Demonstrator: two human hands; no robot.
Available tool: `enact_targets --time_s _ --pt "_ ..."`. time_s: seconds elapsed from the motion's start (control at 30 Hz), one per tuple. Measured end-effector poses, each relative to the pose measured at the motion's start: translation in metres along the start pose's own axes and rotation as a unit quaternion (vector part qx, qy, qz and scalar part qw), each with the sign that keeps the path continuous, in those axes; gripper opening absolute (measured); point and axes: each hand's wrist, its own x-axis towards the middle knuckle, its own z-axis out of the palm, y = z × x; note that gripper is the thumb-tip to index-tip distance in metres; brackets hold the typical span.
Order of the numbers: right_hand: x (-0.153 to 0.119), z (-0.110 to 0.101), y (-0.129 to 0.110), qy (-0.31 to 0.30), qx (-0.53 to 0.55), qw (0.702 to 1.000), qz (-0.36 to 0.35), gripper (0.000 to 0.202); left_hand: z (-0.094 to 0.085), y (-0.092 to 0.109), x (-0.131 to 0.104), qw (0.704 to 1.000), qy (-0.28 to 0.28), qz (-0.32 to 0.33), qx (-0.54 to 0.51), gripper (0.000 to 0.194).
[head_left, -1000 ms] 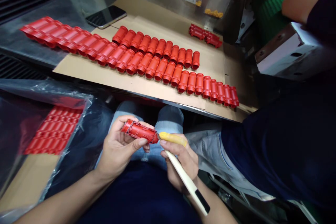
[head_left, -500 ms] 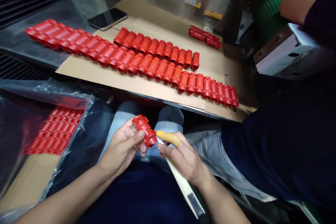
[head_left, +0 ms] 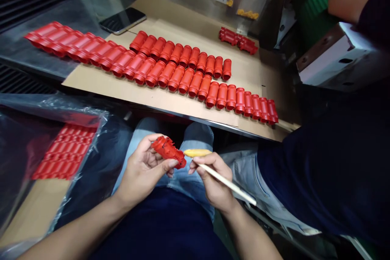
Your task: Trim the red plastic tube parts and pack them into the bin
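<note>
Red part [head_left: 168, 152] is resting in the left hand [head_left: 138, 170], which is gripping it over the lap [head_left: 185, 180]. The right hand [head_left: 216, 180] is gripping a pale tool [head_left: 231, 187], pointing near the part's end. If the tool is slipping, it could be poking a finger or scratching the part. The table edge [head_left: 213, 124] is running ahead; another person's leg [head_left: 243, 166] is leaving less room on the right.

On the dark worktop [head_left: 82, 14] lie flattened cardboard [head_left: 115, 87] and a phone [head_left: 122, 20], with rows of red plastic parts [head_left: 184, 80] spread over both surfaces.
</note>
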Motion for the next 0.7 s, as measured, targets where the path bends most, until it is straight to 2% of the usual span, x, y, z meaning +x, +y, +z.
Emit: enact_targets --time_s 0.07,0.13,0.17,0.2,0.23,0.3,0.33,0.4,0.53,0.7 --pt "-0.004 0.001 -0.008 -0.074 0.056 0.996 0.003 0.020 0.001 0.000 0.000 1.000 0.007 0.000 -0.003 0.054" --pt "-0.005 0.001 -0.016 -0.216 0.138 0.967 0.011 0.032 0.000 -0.001 0.001 1.000 0.006 0.001 -0.020 0.053" --pt "-0.005 0.001 -0.020 -0.271 0.148 0.951 0.003 0.038 -0.001 -0.001 0.001 1.000 0.003 0.005 -0.030 0.052" --pt "-0.005 0.000 -0.023 -0.296 0.126 0.947 -0.018 0.041 -0.002 -0.002 0.001 0.999 -0.003 0.010 -0.041 0.050" --pt "-0.004 0.000 -0.026 -0.282 0.071 0.956 -0.049 0.039 -0.004 -0.003 0.001 0.998 -0.010 0.016 -0.052 0.049" --pt "-0.002 -0.002 -0.028 -0.163 -0.082 0.975 -0.125 0.020 -0.006 -0.004 0.000 0.997 -0.024 0.023 -0.071 0.048" --pt "-0.001 -0.003 -0.027 -0.097 -0.150 0.971 -0.158 0.012 -0.007 -0.004 0.000 0.996 -0.028 0.023 -0.077 0.047" --pt "0.000 -0.004 -0.022 -0.024 -0.233 0.950 -0.208 0.023 -0.009 -0.005 -0.001 0.995 -0.037 0.022 -0.085 0.046" --pt "0.000 -0.003 -0.013 -0.041 -0.274 0.923 -0.266 0.034 -0.009 -0.004 -0.004 0.994 -0.046 0.019 -0.098 0.044" --pt "0.001 0.000 -0.014 -0.049 -0.280 0.919 -0.273 0.032 -0.009 -0.002 -0.005 0.993 -0.047 0.011 -0.105 0.044"
